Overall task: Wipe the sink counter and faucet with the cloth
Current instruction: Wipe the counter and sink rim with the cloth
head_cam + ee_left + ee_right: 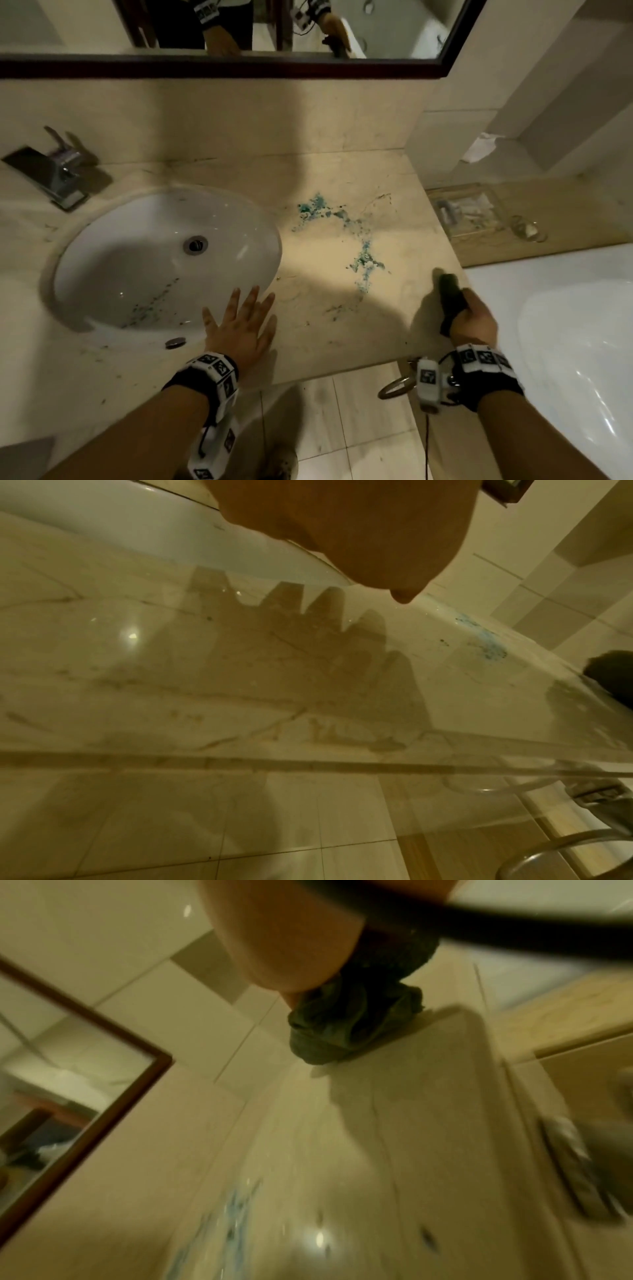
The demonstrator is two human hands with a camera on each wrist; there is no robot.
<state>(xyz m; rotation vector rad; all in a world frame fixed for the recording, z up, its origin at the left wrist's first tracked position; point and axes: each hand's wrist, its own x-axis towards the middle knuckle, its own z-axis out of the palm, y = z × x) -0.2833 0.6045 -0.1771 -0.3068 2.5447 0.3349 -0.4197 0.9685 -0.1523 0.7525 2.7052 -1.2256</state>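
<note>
A beige marble counter [342, 325] carries a white oval sink [161, 260] at the left and a blue-green spill [346, 233] to the sink's right. A chrome faucet [58, 171] stands behind the sink at the far left. My right hand [471, 322] grips a bunched dark green cloth [450, 291] at the counter's right edge, and the cloth [346, 1020] touches the marble there. Over the front right rim of the sink, my left hand [239, 325] hovers with fingers spread and straight, holding nothing. Blue-green specks lie in the basin's front part.
A dark-framed mirror [239, 65] hangs over the backsplash. A white bathtub [565, 325] lies right of the counter, with a soap dish [466, 212] on the ledge behind it. A metal towel ring [397, 387] hangs under the counter's front edge. A tiled floor [342, 428] lies below.
</note>
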